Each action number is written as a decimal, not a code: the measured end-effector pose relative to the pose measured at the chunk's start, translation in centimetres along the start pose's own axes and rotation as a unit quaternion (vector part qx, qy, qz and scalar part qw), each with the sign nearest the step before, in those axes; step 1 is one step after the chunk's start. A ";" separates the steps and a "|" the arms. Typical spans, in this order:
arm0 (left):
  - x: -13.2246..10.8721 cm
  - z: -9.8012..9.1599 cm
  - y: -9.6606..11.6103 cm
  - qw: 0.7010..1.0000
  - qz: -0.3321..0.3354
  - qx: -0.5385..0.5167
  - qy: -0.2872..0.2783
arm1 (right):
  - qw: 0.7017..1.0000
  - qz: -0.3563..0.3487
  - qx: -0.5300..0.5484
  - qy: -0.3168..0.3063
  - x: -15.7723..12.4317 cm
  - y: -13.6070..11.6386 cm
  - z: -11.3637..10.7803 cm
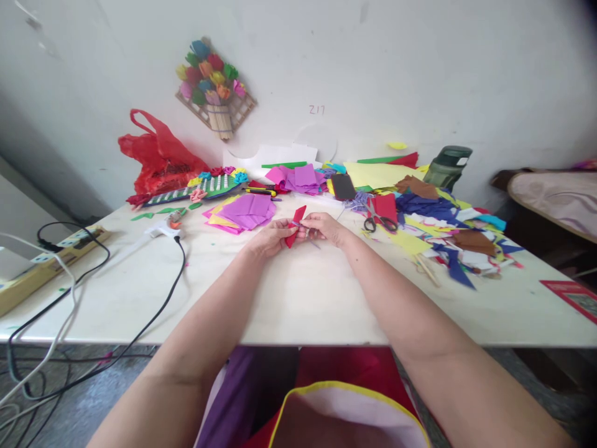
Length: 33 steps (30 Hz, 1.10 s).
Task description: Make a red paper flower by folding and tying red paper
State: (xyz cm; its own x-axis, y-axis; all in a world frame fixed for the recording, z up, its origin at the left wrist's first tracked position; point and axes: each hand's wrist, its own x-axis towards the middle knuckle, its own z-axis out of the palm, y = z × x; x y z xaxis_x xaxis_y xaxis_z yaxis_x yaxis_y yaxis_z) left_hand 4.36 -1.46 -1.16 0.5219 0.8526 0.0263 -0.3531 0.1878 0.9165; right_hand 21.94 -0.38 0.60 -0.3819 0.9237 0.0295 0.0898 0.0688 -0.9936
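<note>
Back & both sides of the desk [321, 311] are taken up by craft stuff. On the L, a red plastic bag [161, 163] is set nr the wall, a white corded tool [165, 230] is laid w/ its black cable [185, 258] draped off the front edge, and a power strip [28, 283] is placed farther out. Purple, pink & yellow sheets [247, 213] are stacked just beyond the L hand [274, 238]; scissors [374, 216] are left on the R, nr a big heap of paper scraps [466, 235], w/ a dark green bottle [443, 171] stood behind. A bouquet ornament [209, 81] is hung on the wall. Both forearms are stretched fwd over the desk, hands brought together nr the middle. The red paper piece [298, 216] is held btwn them, pinched by the L fingers. Fingers of the R hand [326, 228] are drawn in close at the paper's R side; whether anything is gripped there can't be told. The piece is seen as narrow & tilted, upper end leaned R, w/ a thin purplish strand [295, 223] across its middle; finer detail is blurred.
</note>
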 end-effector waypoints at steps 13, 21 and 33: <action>-0.1 0.0 0.0 1.000 -0.002 0.017 -0.004 | 0.999 0.022 0.024 -0.027 0.1 0.4 -0.1; -0.2 0.2 0.0 1.000 0.006 0.019 0.004 | 0.998 0.038 0.042 -0.025 0.3 0.6 -0.2; -0.3 0.8 0.3 0.999 0.002 0.015 0.036 | 0.996 0.018 -0.027 0.084 0.1 0.0 0.0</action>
State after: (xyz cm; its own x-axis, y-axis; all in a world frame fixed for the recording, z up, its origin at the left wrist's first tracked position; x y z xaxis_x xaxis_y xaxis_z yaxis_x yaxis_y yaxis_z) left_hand 4.73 -2.02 -0.60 0.4624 0.8867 0.0027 -0.3315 0.1701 0.9280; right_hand 21.90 -0.29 0.60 -0.2184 0.9757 0.0163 0.1516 0.0504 -0.9872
